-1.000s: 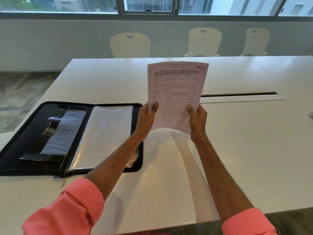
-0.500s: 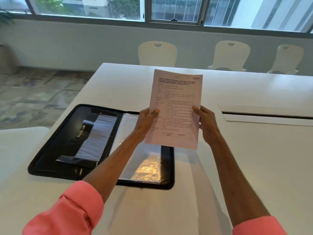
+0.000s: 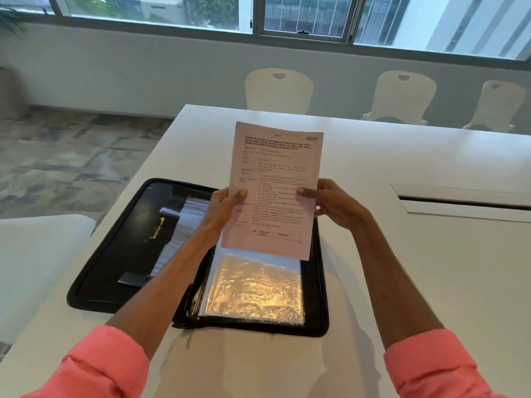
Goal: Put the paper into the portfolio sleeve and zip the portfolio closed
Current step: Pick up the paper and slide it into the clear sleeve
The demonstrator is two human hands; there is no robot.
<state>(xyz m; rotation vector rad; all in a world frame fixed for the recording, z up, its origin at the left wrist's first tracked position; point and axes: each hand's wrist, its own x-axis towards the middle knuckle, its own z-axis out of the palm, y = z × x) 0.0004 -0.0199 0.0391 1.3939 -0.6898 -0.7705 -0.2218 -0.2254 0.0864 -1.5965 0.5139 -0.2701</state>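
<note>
A printed pinkish paper (image 3: 274, 179) is held upright above the table, pinched at its two side edges. My left hand (image 3: 224, 206) grips its left edge and my right hand (image 3: 333, 201) grips its right edge. Under it a black zip portfolio (image 3: 120, 248) lies open flat on the white table (image 3: 416, 282). Its right half holds a stack of clear plastic sleeves (image 3: 254, 288) that glint in the light; the paper hides their upper part. The left half shows a black inner panel with a clear pocket (image 3: 175, 228).
Three white chairs (image 3: 278, 89) stand along the table's far side below the windows. A cable slot (image 3: 465, 202) is cut into the table to the right. Another white surface (image 3: 37, 254) lies at the left, across a gap.
The paper, held in both hands, has shifted left from beside the portfolio to over its right half. The camera has turned left too.
</note>
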